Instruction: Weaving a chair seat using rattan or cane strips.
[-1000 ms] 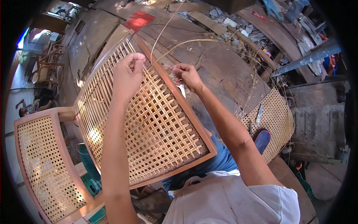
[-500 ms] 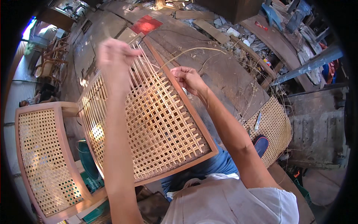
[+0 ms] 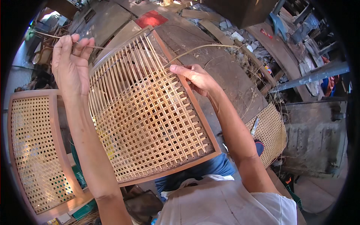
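A wooden chair frame point(image 3: 200, 116) lies tilted across my lap, with a half-woven cane seat point(image 3: 152, 125) inside it. Its near part is a tight lattice; toward the far end only lengthwise strands run. My left hand point(image 3: 73, 65) is raised beyond the frame's left side, pinching a thin cane strand point(image 3: 47, 34) that runs back across the lengthwise strands. On the frame's right rail rests my right hand point(image 3: 197, 78), thumb on top and fingers curled beneath, partly hidden. Close to that thumb, a loose cane end point(image 3: 202, 46) arches out to the right.
A cane-filled chair back point(image 3: 56, 127) stands at the left. On the right lie a woven cane sheet point(image 3: 273, 138) and a knife point(image 3: 255, 126). Boards and rubble point(image 3: 238, 36) line the far right, with a red square point(image 3: 152, 18) on the floor ahead.
My left hand has swung left and away from above the seat, drawing the strand out. My right hand has turned and now clasps the rail. The frame has shifted slightly.
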Demonstrator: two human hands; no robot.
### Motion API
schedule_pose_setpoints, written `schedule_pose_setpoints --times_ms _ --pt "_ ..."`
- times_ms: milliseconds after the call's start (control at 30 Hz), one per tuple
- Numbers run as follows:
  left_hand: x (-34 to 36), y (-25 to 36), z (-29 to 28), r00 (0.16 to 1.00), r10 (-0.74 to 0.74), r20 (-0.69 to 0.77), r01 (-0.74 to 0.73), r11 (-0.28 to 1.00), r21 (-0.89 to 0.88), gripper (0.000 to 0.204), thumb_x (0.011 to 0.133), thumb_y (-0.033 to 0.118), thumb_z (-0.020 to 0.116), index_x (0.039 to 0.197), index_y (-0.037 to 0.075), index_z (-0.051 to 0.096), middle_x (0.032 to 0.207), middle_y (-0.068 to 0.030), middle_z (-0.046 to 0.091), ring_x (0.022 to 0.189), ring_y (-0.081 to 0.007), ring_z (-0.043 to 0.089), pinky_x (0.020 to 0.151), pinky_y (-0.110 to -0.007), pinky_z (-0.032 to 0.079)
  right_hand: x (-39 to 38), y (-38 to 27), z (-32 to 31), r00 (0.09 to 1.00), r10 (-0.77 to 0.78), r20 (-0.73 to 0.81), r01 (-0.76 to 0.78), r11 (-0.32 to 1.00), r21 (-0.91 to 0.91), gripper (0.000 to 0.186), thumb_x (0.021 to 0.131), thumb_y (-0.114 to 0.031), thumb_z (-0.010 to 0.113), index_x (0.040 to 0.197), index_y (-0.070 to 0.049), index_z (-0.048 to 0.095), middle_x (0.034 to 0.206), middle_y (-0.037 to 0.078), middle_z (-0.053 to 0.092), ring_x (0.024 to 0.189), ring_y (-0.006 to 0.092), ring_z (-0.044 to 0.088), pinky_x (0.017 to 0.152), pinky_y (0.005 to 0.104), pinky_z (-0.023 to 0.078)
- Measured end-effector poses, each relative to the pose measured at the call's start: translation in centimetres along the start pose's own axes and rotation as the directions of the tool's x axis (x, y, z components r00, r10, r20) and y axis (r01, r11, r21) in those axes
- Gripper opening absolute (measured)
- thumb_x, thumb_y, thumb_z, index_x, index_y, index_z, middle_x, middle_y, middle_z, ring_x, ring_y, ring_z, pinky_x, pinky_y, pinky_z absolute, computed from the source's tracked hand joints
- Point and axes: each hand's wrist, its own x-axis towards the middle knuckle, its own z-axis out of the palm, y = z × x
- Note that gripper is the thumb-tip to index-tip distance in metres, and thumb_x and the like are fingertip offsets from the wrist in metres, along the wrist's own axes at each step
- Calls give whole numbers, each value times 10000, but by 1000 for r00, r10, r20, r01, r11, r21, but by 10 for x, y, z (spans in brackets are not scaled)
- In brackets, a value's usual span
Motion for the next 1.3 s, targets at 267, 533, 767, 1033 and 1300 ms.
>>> schedule_pose_setpoints --times_ms 267,533,767,1033,1300 --pt "8 17 21 988 -49 143 61 995 -81 106 1022 122 531 1052 28 567 1036 -93 627 974 -178 614 1033 -442 491 -1 -4 12 999 -30 29 25 989 145 510 754 -312 805 1015 98 649 833 132 659 637 179 618 541 338 531" --pt "-13 37 70 952 95 291 -123 989 79 70 1020 136 519 1018 101 459 804 15 474 639 -67 479 673 -245 474 -16 -10 36 986 -98 -134 135 945 297 447 781 -278 780 974 105 657 827 126 665 635 172 627 570 318 547" --pt "16 13 13 951 30 309 0 995 -95 115 1039 130 496 1043 16 508 909 -25 464 812 -112 472 876 -323 475 -15 -7 22 994 -7 -111 14 998 59 463 796 -320 778 969 93 660 769 110 653 603 158 612 504 309 500" --pt "6 8 -33 968 -67 244 92 991 -94 135 1022 138 540 998 6 554 901 -53 550 858 -157 578 970 -382 529 -25 -14 33 979 -11 -206 43 988 150 527 788 -305 781 1078 116 653 893 173 692 727 211 668 607 332 551" --pt "-17 -32 -66 913 -234 -334 161 960 -231 128 999 94 551 1066 -15 556 1159 -180 621 1167 -285 599 1088 -485 478 -24 -12 21 982 76 -175 -54 990 126 626 794 -343 803 1119 159 621 942 181 696 787 215 679 668 332 560"
